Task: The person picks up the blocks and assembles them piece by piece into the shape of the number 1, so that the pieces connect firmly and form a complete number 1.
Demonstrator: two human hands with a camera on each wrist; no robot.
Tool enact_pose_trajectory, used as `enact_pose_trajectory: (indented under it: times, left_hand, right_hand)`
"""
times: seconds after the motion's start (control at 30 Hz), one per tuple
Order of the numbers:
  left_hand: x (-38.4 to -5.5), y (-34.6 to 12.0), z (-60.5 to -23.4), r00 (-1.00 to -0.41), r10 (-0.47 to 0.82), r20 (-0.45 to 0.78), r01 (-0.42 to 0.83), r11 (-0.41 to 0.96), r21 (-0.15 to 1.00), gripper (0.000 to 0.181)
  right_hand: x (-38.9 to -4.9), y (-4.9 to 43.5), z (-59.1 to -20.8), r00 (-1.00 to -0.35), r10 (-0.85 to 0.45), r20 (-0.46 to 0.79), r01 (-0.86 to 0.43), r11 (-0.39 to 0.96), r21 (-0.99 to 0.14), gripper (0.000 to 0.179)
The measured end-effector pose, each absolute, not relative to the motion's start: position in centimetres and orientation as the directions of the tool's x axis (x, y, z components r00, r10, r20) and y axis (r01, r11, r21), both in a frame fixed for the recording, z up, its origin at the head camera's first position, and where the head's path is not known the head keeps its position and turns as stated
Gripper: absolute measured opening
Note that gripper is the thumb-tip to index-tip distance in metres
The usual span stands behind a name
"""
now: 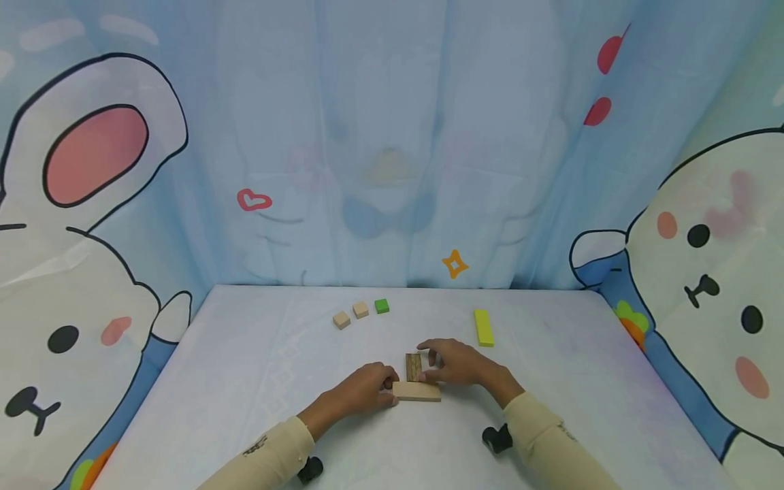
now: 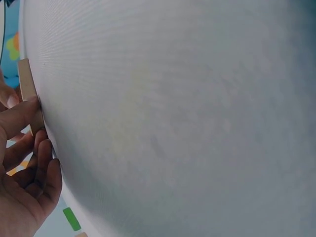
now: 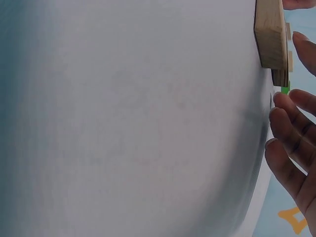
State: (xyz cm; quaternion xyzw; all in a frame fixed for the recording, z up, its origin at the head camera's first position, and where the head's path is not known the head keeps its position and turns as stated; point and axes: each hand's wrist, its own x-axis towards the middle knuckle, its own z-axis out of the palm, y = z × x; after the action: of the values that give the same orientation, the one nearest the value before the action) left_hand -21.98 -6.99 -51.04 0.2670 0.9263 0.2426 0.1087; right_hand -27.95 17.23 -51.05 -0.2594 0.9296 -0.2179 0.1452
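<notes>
A light wooden block (image 1: 418, 391) lies crosswise on the table in front of the person. At its left end my left hand (image 1: 363, 389) pinches it between thumb and fingers; the left wrist view shows the thumb (image 2: 19, 118) against the block's face. Behind it, a darker brown wooden block (image 1: 413, 366) with visible grain points away from me. My right hand (image 1: 456, 362) hovers at the right side of the darker block, thumb and fingers spread apart. In the right wrist view the fingers (image 3: 291, 133) are loosely bent and hold nothing.
Farther back on the white table (image 1: 257, 381) stand two small plain wooden cubes (image 1: 341, 320) and a green cube (image 1: 382, 305). A yellow block (image 1: 484, 328) lies beyond my right hand. A printed curtain (image 1: 380, 136) hangs behind the table's back edge.
</notes>
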Motion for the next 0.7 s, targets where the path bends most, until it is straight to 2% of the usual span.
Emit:
enact_pose_trajectory:
  times: [0.7]
  left_hand:
    - [-22.1,-7.0,-51.2,-0.836,0.545,-0.064,0.441,0.737,0.512,0.028]
  right_hand:
    - [-28.4,20.2,-50.4,-0.866,-0.486,-0.114,-0.402,0.814,-0.418,0.059]
